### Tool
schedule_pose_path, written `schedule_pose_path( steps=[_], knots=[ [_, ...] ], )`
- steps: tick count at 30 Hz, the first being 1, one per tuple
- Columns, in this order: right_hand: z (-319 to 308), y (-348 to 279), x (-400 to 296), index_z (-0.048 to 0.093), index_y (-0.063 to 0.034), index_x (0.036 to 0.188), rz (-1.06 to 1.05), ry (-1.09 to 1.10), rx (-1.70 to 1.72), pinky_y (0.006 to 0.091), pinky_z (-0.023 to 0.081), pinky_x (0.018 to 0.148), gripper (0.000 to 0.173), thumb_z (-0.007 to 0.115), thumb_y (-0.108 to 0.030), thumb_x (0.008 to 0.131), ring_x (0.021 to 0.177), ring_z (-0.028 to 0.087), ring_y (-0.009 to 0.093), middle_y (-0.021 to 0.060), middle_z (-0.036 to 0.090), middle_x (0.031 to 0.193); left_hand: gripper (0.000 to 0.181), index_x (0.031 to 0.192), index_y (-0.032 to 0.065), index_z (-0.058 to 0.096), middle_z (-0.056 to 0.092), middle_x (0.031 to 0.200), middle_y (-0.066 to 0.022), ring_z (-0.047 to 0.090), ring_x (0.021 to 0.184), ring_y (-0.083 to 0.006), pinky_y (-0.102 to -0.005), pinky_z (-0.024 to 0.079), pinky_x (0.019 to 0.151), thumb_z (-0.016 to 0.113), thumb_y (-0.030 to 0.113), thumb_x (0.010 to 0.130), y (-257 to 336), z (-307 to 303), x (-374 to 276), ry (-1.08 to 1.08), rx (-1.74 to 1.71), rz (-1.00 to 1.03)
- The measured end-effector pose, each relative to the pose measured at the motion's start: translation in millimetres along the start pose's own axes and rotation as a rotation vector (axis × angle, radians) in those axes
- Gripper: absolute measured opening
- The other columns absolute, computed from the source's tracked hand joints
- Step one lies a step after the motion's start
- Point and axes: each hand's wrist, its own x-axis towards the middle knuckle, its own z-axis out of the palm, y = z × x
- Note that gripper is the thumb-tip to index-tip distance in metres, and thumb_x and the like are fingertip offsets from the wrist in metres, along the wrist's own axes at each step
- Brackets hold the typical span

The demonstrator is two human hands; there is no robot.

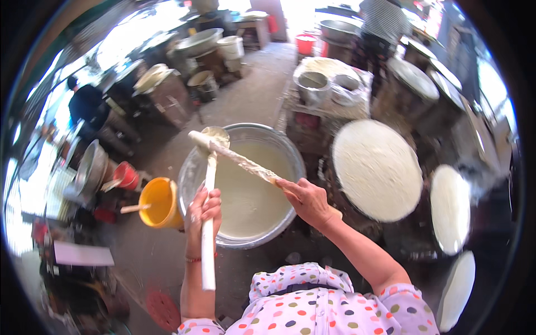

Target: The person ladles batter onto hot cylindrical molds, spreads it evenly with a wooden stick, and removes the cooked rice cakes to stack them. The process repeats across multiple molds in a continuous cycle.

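My left hand [204, 211] grips the pale handle of a ladle [211, 171], with the handle's lower end extending below the fist. The ladle's batter-smeared bowl is at the far left rim of a large metal basin [299, 167]. Creamy liquid batter [255, 197] lies inside that basin. In my right hand [310, 203] is a wooden T-shaped spreader [247, 163], its shaft caked with batter. The spreader's rounded crosspiece overlaps the ladle bowl; whether they touch I cannot tell. To the right, a round griddle carries a broad pale sheet of batter [377, 169].
A yellow bucket [157, 205] with a stick stands left of the basin, a red bucket [127, 176] beyond it. More round griddles [450, 209] line the right side. Metal pots [313, 88] occupy a table ahead. One person [90, 106] is at left, another [383, 25] at far right.
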Motion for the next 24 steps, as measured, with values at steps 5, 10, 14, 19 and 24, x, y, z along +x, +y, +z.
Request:
schedule_pose_path(
  steps=[5, 10, 14, 19, 24],
  knots=[
    [-44.3, 33.3, -53.5, 0.064, -0.0336, 0.118, 0.052, 0.205, -0.303, 0.0323, 0.048, 0.046, 0.046, 0.071, -0.015, 0.077, 0.058, 0.056, 0.018, 0.0006, 0.052, 0.069, 0.017, 0.094, 0.0001, 0.035, 0.037, 0.073, -0.0036, 0.040, 0.055, -0.0091, -0.0232, 0.041, 0.039, 0.037, 0.014, 0.102, -47.3, 31.6, 21.0, -0.043, -0.249, -0.396],
    [-99.6, 43.4, -133.3, 0.066, -0.0301, 0.117, 0.222, 0.437, -0.391, 0.0328, 0.047, 0.048, 0.037, 0.068, -0.018, 0.082, 0.059, 0.055, 0.019, 0.0025, 0.049, 0.069, 0.017, 0.095, 0.0008, 0.035, 0.039, 0.089, -0.0080, 0.041, 0.057, -0.0101, -0.0244, 0.041, 0.038, 0.037, 0.015, 0.102, -121.9, 77.5, 42.1, -0.086, -0.191, -0.633],
    [-138.5, 6.5, -231.7, 0.063, -0.0307, 0.122, 0.454, 0.665, -0.483, 0.0334, 0.046, 0.047, 0.044, 0.070, -0.015, 0.081, 0.058, 0.054, 0.020, 0.0029, 0.048, 0.070, 0.018, 0.094, 0.0003, 0.034, 0.040, 0.091, -0.0091, 0.041, 0.056, -0.0104, -0.0240, 0.040, 0.037, 0.037, 0.016, 0.102, -200.9, 114.8, 36.2, -0.083, -0.153, -0.945],
    [-165.7, -55.7, -383.6, 0.064, -0.0246, 0.122, 0.721, 0.972, -0.636, 0.0306, 0.048, 0.049, 0.050, 0.073, -0.006, 0.077, 0.056, 0.056, 0.019, 0.0033, 0.053, 0.073, 0.018, 0.091, -0.0002, 0.036, 0.039, 0.088, -0.0083, 0.041, 0.054, -0.0102, -0.0239, 0.042, 0.037, 0.037, 0.014, 0.102, -363.1, 142.9, -25.5, 0.009, -0.147, -1.399],
    [-146.4, -144.0, -516.7, 0.066, -0.0211, 0.121, 1.107, 1.278, -0.809, 0.0319, 0.049, 0.052, 0.047, 0.072, -0.004, 0.078, 0.059, 0.058, 0.020, 0.0054, 0.054, 0.074, 0.016, 0.096, -0.0032, 0.035, 0.040, 0.089, -0.0088, 0.044, 0.056, -0.0119, -0.0252, 0.044, 0.037, 0.039, 0.012, 0.100, -527.5, 140.7, -151.9, 0.235, -0.124, -1.926]
  ],
)
